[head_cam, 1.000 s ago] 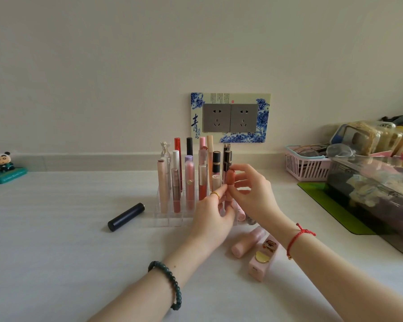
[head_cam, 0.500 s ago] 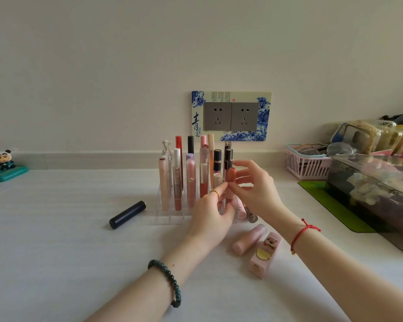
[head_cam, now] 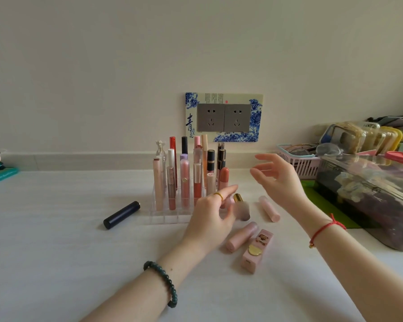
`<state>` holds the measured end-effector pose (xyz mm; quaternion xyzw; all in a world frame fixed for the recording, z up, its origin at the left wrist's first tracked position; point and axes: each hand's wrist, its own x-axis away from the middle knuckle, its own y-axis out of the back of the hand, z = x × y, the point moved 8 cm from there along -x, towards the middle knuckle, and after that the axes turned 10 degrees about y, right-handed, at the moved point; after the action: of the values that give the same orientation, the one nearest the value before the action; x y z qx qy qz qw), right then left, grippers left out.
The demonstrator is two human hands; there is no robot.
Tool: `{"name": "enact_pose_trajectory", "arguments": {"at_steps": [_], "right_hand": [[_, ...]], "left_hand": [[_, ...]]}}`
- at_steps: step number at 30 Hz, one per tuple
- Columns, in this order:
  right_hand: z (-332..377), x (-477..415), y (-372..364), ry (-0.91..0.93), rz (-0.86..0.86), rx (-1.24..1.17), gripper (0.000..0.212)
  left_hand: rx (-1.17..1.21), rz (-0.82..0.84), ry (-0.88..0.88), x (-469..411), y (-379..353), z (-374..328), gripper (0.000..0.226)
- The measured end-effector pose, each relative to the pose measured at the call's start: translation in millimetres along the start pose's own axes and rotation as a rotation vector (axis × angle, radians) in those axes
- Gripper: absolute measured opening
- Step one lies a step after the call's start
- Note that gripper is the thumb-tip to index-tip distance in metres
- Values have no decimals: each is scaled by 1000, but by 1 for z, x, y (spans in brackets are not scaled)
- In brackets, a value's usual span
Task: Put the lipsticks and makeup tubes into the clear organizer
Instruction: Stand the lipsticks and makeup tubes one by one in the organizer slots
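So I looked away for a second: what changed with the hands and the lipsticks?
The right hand let go of the terracotta lipstick, now standing in the clear organizer, and pulled back to the right, open. The left hand dropped to the table and is picking up a gold-collared tube, blurred. The navy tube and pink box stayed put.

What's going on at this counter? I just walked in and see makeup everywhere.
A person is sorting lipsticks into a clear organizer, which already holds many upright tubes. A coral lipstick stands in its right end. The right hand hovers open and empty beside it. The left hand is down at a blurred gold-collared tube; whether it grips it is unclear. Three pink tubes and a dark navy tube lie on the counter outside the organizer.
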<state>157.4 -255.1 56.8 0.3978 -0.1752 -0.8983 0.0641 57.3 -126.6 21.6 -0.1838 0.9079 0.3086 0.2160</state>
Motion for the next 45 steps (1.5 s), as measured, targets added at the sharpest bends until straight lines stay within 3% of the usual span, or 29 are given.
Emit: {"name": "enact_pose_trajectory", "arguments": {"at_steps": [6,12,21,30,36,40,45], "right_hand": [[-34,9,12,-96,205,218,31],[-64,25,2,-199,290,288,30],[-63,31,-13,-184,409,332,34],[-63,29,-11,-192,377,311,34],[-56,23,2,-204,161,123,28],[-42,16,14,-192,36,-21,27],[-10,13,5,-135,21,-251,28]], "left_hand": [[-133,195,3,-15,-33,-19,53],[-328,347,97,-32,-73,-20,63],[-537,374,179,-39,-100,-11,54],[-509,288,191,-41,-103,-15,48],[-444,266,174,-40,-99,-17,63],[-202,194,131,-37,-80,-21,74],[119,139,86,-26,-40,-23,64]]}}
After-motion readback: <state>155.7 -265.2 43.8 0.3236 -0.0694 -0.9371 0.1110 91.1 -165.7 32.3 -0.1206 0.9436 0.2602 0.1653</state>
